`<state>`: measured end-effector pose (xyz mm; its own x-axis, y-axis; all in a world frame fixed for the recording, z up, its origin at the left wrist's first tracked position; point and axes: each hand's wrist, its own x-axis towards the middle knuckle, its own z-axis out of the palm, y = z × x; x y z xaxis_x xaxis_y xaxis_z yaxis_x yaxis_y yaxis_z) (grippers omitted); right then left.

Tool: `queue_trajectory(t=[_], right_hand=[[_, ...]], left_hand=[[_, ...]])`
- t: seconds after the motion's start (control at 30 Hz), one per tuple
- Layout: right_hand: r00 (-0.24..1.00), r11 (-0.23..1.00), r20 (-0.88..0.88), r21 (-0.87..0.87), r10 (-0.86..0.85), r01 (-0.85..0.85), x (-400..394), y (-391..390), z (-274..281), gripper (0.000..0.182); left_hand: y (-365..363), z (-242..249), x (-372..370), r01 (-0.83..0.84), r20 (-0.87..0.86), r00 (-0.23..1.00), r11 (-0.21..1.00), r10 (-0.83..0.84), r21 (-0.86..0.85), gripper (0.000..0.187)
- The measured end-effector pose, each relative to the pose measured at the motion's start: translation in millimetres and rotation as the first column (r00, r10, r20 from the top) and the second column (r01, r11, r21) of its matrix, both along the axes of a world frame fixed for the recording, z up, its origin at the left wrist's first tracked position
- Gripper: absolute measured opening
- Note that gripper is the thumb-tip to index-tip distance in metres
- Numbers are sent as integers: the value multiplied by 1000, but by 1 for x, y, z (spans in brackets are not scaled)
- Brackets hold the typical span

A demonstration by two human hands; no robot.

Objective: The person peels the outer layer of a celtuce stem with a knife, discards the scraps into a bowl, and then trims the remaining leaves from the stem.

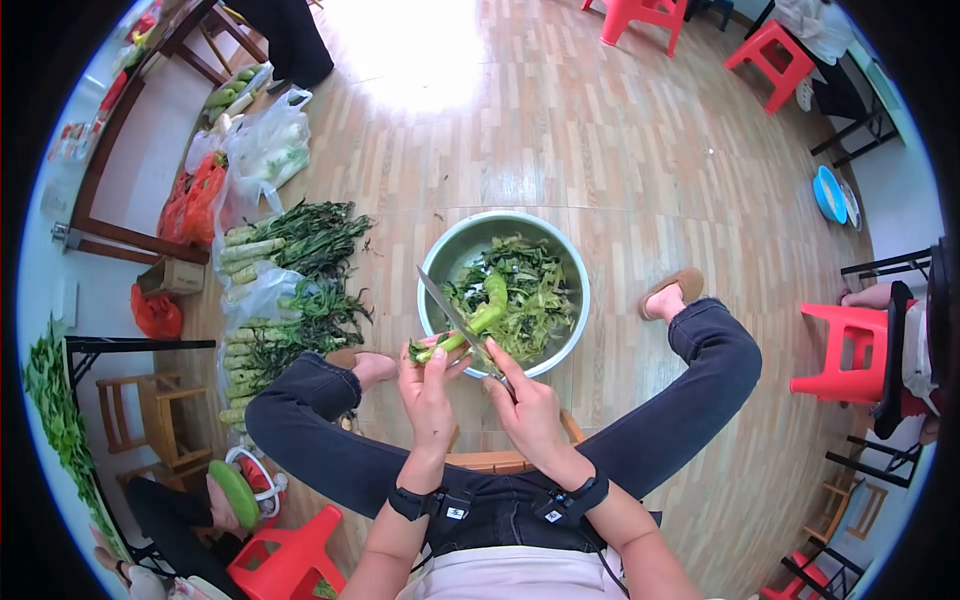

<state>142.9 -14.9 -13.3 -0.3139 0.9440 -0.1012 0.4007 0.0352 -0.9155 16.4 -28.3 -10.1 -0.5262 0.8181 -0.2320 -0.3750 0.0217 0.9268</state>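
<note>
My left hand (428, 392) is closed around the lower end of a pale green celtuce stem (488, 316), which slants up and to the right over the basin. My right hand (524, 408) grips a knife (443, 302); its long blade points up and left and crosses the stem just above my left fingers. Below both hands a round metal basin (432, 262) stands on the floor between my feet. Green leaves and peelings (535, 290) lie in it.
Rows of leafy celtuce stalks (262, 250) lie on the floor at left, beside white plastic bags (270, 140) and a red bag (195, 200). Red stools (845, 350) stand around the room, with other people seated at the sides. A blue basin (828, 194) is at far right.
</note>
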Motion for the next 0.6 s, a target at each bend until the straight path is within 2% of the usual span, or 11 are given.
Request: queue_trajectory(t=[0.1, 0.17, 0.37, 0.6], right_hand=[[998, 1000, 61, 12, -7, 6, -1, 0, -2, 49], [997, 993, 52, 114, -49, 43, -3, 0, -8, 51], [987, 972, 142, 230, -78, 43, -2, 5, -10, 53], [977, 978, 201, 209, -70, 27, 1, 7, -11, 53]], left_hand=[[1, 0, 2, 14, 15, 1000, 1000, -14, -6, 17], [2, -1, 2, 14, 17, 1000, 1000, -14, -10, 16], [7, 3, 9, 8, 19, 1000, 1000, -8, 5, 17], [8, 3, 12, 22, 14, 1000, 1000, -23, 22, 18]])
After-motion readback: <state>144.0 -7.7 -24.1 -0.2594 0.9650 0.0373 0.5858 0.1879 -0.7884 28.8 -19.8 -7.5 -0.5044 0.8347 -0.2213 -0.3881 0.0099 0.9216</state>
